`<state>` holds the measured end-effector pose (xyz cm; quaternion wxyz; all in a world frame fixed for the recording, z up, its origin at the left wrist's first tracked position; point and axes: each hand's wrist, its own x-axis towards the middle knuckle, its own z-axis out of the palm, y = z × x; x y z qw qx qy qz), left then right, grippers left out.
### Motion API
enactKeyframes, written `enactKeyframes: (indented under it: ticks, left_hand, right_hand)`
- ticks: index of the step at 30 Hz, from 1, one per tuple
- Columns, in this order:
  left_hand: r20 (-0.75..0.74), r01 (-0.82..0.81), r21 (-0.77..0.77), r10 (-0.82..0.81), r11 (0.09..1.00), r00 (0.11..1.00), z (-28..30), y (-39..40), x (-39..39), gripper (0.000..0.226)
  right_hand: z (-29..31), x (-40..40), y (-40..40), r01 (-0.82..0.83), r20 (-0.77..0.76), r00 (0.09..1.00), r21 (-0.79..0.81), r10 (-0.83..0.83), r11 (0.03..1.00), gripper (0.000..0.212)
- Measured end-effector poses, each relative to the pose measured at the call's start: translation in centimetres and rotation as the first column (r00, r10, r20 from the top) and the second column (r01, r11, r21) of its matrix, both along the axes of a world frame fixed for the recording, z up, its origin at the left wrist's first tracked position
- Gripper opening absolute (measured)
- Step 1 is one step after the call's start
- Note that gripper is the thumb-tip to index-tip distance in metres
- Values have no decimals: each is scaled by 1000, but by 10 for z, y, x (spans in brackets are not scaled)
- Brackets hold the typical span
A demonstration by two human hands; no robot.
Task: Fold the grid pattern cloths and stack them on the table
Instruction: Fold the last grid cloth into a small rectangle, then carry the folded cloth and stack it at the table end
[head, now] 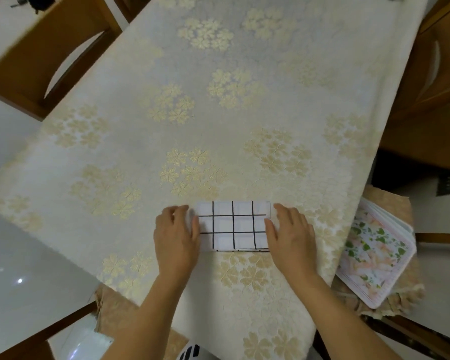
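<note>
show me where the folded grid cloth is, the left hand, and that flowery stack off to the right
folded grid cloth [233, 226], head view, middle of its top face.
left hand [176, 236], head view, back of hand.
flowery stack [374, 258], head view, top sheet's centre.

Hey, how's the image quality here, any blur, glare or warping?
Head view: wide-angle warping bows the table edges; corners soft and smeared; glare spots on the glossy floor lower left; even lighting, sharp grid lines on the folded cloth between both hands.

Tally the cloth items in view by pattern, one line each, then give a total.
Grid pattern cloth, folded on the table between both hands: 1
Floral cloth stack on the chair at right: 1
Clover-pattern tablecloth: 1
Total: 3
</note>
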<state>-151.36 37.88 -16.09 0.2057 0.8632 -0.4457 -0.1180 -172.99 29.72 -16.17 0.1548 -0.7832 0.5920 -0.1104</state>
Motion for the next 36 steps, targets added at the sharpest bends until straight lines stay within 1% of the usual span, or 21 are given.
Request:
enactKeyframes:
  ticks: [2,3,4,6,9,11,14,19,23,26,28,31,34,36]
  left_hand:
    - [-166,-177,53,184,983,969,4,0,-4,24]
    - [-221,-231,90,245,969,944,5,0,-7,20]
    - [-244,-261,118,283,958,927,6,-1,-10,18]
    - [-252,-292,142,320,946,913,7,-1,-13,17]
    - [-234,-306,160,337,939,912,6,-3,-15,20]
    - [-224,-309,187,347,932,911,4,-5,-16,20]
    - [-234,-327,214,374,920,898,3,-8,-19,20]
    - [-228,-349,254,407,902,885,5,-16,-26,23]
    - [-187,-323,272,379,906,906,9,-19,-30,25]
    - [-224,-315,227,365,921,904,11,-17,-30,15]
    - [-294,-314,177,355,933,888,16,-14,-31,14]
    - [-453,-318,145,348,937,820,25,-9,-37,12]
    - [-572,-374,164,396,913,718,34,-4,-37,7]
    - [-665,-420,168,417,892,620,42,-2,-34,17]
  right_hand:
    - [2,3,2,98,80,992,41,-101,994,20]
    - [2,5,2,142,116,981,91,-152,986,13]
    - [2,9,2,187,138,968,151,-208,971,12]
    - [2,16,1,281,131,937,270,-324,921,15]
    - [1,25,-3,378,60,905,340,-421,861,22]
    - [1,31,-5,400,8,904,335,-427,853,24]
    - [3,40,-4,422,-38,899,335,-436,843,21]
    - [-1,48,-6,473,-43,867,385,-497,792,25]
    - [-2,50,-7,454,-60,881,387,-470,803,28]
    - [-4,45,-6,402,-71,908,421,-412,813,29]
    - [-3,39,-8,377,-49,914,465,-402,801,28]
    - [9,32,-10,347,49,894,551,-445,759,18]
    - [18,24,-11,291,187,852,606,-488,740,15]
    - [27,20,-11,252,257,825,630,-503,735,12]
